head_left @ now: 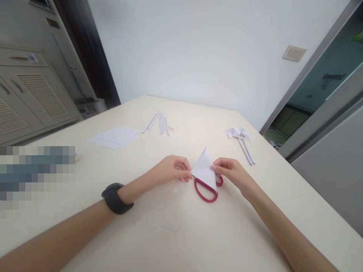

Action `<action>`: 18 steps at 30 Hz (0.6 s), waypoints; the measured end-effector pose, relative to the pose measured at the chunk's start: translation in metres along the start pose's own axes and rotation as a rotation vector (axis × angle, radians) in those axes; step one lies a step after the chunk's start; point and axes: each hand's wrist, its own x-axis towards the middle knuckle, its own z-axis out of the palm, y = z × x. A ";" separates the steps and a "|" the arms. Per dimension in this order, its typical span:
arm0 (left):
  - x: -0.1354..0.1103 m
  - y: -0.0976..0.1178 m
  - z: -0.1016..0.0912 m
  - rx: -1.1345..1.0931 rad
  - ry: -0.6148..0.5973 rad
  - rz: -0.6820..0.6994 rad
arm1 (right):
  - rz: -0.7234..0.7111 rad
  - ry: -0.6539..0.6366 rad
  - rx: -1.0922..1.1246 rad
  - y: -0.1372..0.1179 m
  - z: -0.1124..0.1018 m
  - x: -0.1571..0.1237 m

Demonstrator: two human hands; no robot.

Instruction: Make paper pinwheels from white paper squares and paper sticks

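A white sheet of paper (203,166), creased into a triangular shape, is held up between my two hands. My left hand (177,169) has its thumb and fingers closed at the paper's left corner. On the opposite edge, the thumb of my right hand (228,169) presses the paper against fingers partly hidden behind it. Scissors with red handles (206,199) lie on the table just behind and below the paper, which hides their blades. A black band (116,198) is on my left wrist.
Several flat white sheets (115,138) lie at the left of the table (147,241). Several rolled paper sticks (161,124) lie at the back, beside small bits (171,129). Paper pinwheel-like shapes (238,133) on rolled sticks (246,151) rest at the right. A wall (198,56) stands behind.
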 end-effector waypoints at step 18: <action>-0.002 0.009 -0.003 0.031 -0.006 -0.014 | -0.039 0.048 -0.074 0.005 0.000 0.000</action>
